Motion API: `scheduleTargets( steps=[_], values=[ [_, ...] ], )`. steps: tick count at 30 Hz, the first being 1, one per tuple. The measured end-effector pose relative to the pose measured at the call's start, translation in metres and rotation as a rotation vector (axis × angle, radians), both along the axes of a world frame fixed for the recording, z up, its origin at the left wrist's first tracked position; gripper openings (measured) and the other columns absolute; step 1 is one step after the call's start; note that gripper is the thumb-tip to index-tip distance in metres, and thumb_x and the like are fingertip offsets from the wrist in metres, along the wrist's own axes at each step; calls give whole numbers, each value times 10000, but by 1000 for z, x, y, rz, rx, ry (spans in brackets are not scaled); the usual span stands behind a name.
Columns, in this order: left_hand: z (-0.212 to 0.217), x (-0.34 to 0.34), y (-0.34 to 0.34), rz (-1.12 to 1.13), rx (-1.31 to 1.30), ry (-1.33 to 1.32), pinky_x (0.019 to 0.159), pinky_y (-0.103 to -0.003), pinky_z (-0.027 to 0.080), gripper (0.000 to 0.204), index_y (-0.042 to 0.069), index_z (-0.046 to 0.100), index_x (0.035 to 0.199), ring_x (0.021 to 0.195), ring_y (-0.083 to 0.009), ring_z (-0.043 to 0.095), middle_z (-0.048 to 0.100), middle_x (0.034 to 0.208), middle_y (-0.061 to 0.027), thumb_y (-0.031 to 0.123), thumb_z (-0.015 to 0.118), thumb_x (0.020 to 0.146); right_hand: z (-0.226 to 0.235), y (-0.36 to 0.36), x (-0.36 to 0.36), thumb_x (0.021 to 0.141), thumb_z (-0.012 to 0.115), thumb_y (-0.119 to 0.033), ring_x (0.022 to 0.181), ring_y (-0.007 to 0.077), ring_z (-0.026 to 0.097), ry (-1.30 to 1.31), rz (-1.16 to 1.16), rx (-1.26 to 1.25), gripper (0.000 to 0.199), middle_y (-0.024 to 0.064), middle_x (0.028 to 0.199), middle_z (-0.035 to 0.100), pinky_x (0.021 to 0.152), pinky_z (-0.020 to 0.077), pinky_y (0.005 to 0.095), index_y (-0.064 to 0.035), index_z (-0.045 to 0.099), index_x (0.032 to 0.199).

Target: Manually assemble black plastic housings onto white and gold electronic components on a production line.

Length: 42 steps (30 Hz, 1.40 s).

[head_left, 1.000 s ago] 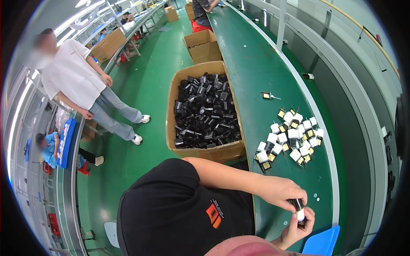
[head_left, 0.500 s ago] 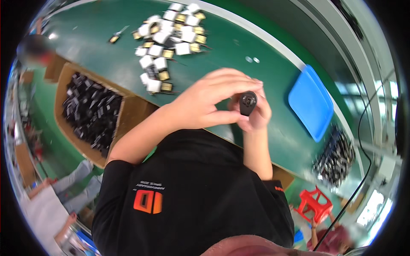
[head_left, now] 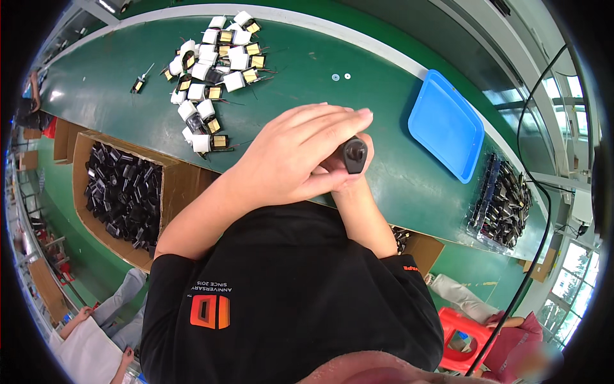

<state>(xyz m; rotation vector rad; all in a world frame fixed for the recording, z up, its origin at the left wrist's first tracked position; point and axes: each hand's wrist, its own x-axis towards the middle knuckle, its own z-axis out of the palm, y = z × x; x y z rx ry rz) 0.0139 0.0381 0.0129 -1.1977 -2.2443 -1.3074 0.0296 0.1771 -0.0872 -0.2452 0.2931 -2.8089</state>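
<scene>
My left hand [head_left: 291,157] lies across my right hand [head_left: 348,182] above the green bench [head_left: 115,83]. Between them sits a small black cylindrical part [head_left: 354,155], its round end facing up. My right hand, mostly hidden under the left, grips the part from below. The fingers of my left hand stretch over it and touch its upper side. A heap of small white and yellow components [head_left: 211,70] lies on the bench beyond my hands, to the left.
A blue tray [head_left: 448,125] lies right of my hands. A cardboard box of black parts [head_left: 121,192] stands below the bench at left, a clear tray of black parts [head_left: 505,198] at far right. Two small washers [head_left: 341,77] lie behind. Other people sit at lower left and lower right, near a red stool [head_left: 460,333].
The view has swung from the aisle and box round onto the bench. My hands with the black part have come up nearer the camera; the left hand now covers the right.
</scene>
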Motion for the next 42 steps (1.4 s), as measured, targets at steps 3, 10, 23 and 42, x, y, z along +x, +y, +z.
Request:
scheduleTargets(
  steps=[3, 10, 23, 42],
  values=[
    [-2, 0, 3, 1, 23, 3, 936, -418, 517, 565, 70, 600, 1227, 1088, -292, 635, 667, 1130, -100, 231, 796, 722, 4, -1, 3, 797, 593, -272, 880, 218, 676, -158, 6, 106, 421, 99, 1005, 653, 675, 581, 337, -75, 562, 1168],
    [-6, -3, 0, -44, -81, -31, 953, -443, 512, 549, 91, 584, 1244, 1095, -313, 633, 660, 1114, -149, 232, 783, 753, -24, -2, 2, 788, 586, -253, 1067, 250, 631, -186, 150, -148, 427, 99, 1152, 621, 903, 545, 411, -110, 567, 1190],
    [-10, -5, 2, -52, -4, -45, 963, -427, 516, 511, 100, 607, 1203, 1109, -306, 632, 669, 1103, -102, 250, 788, 749, 34, -3, 0, 808, 537, -223, 1073, 237, 632, -802, 8, 42, 399, 102, 1155, 627, 907, 542, 386, -81, 566, 1179],
    [-28, -14, -14, -74, -26, -50, 1131, -480, 314, 946, 53, 229, 1523, 1362, -354, 443, 507, 1429, -180, 140, 773, 755, 52, 17, 9, 759, 746, -161, 1050, 223, 605, 160, -121, 682, 671, 131, 1183, 589, 948, 473, 334, 51, 473, 1335]
  ],
)
